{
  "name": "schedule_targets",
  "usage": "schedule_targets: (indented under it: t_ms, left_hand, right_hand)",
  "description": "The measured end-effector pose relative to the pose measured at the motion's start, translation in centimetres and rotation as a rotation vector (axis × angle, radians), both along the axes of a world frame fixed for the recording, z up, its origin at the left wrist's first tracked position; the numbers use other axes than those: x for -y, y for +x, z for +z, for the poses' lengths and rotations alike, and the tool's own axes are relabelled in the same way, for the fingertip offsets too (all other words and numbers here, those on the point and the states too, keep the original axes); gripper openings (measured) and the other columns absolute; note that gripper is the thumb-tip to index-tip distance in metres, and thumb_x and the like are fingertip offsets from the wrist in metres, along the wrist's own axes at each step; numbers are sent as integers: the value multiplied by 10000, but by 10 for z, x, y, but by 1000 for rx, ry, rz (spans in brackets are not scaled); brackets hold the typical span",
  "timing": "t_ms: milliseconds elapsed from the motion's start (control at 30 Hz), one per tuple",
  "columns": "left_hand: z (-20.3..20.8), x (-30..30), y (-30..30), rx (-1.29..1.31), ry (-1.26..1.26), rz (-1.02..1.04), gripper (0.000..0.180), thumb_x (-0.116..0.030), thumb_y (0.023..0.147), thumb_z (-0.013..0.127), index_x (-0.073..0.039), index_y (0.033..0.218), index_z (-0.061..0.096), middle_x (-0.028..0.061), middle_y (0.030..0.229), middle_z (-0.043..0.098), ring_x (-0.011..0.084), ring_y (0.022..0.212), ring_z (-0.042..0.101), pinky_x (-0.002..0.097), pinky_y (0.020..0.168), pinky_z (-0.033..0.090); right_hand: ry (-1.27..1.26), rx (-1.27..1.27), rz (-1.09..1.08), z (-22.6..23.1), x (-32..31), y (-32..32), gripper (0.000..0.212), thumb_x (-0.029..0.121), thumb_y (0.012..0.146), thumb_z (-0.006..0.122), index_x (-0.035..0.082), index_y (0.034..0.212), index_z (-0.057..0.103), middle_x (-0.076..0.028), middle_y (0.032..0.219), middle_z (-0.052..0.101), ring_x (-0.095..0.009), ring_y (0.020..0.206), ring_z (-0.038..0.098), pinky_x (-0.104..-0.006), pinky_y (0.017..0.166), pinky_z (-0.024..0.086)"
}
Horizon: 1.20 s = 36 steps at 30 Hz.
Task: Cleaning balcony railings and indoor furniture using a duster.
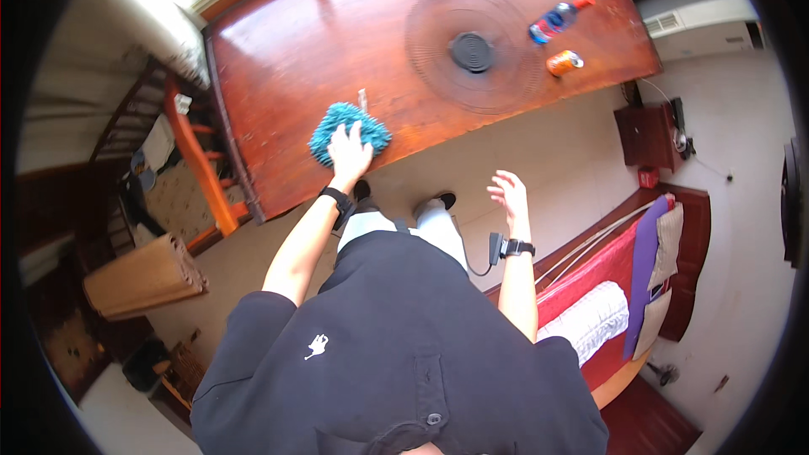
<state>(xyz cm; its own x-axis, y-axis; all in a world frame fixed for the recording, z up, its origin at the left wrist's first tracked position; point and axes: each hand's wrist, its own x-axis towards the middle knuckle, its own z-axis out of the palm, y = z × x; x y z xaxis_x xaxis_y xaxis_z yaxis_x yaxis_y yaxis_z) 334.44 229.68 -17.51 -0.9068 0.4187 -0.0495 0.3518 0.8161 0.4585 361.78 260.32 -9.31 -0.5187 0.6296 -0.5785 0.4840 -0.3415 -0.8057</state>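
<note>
My left hand (pixel 348 152) presses down on a teal chenille cleaning cloth (pixel 325 128), gripping its shaggy pile. The cloth lies near the front edge of a reddish-brown wooden table (pixel 278 59), with a pale loop sticking out from its far side. Off to the right, my right hand (pixel 508 191) hangs in the air in front of the table, fingers apart and holding nothing. Each wrist wears a black band, and a small dark device sits beside the right one.
A fan grille (pixel 472 52), a blue bottle with a red cap (pixel 556 22) and an orange can (pixel 564 62) are on the table's right half. A wooden chair (pixel 198 152) stands at the left, beside a rolled mat (pixel 145 276). A bed with red cover (pixel 602 263) is at the right.
</note>
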Motion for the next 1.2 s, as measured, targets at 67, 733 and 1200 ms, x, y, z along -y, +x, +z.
schedule_targets:
  t_ms: [67, 733, 1200]
  left_hand:
    - [-25, -21, 14, -95, -222, 152, 703, -390, 892, 625, -148, 1512, 398, 260, 1546, 331, 462, 1430, 290, 642, 1126, 256]
    - [-16, -404, 147, -233, -35, -612, 670, 21, 832, 523, -58, 1488, 406, 208, 1538, 390, 372, 1449, 334, 482, 1155, 308]
    - [-4, -712, 167, -117, -2, -733, 697, 5, 806, 530, -18, 1488, 389, 177, 1555, 385, 335, 1468, 330, 476, 1174, 316]
  right_hand:
    - [-7, -3, -86, -2, -31, 55, 326, 192, 937, 656, 53, 1230, 628, -104, 1144, 680, -176, 801, 722, -264, 643, 554]
    - [-66, -78, -578, -5, -324, 317, 324, 172, 978, 557, 45, 1274, 585, -142, 1165, 676, -208, 909, 695, -303, 748, 544]
    - [-150, 89, -392, -18, -568, 297, 338, 171, 992, 561, 52, 1309, 559, -131, 1139, 684, -194, 923, 700, -292, 757, 548]
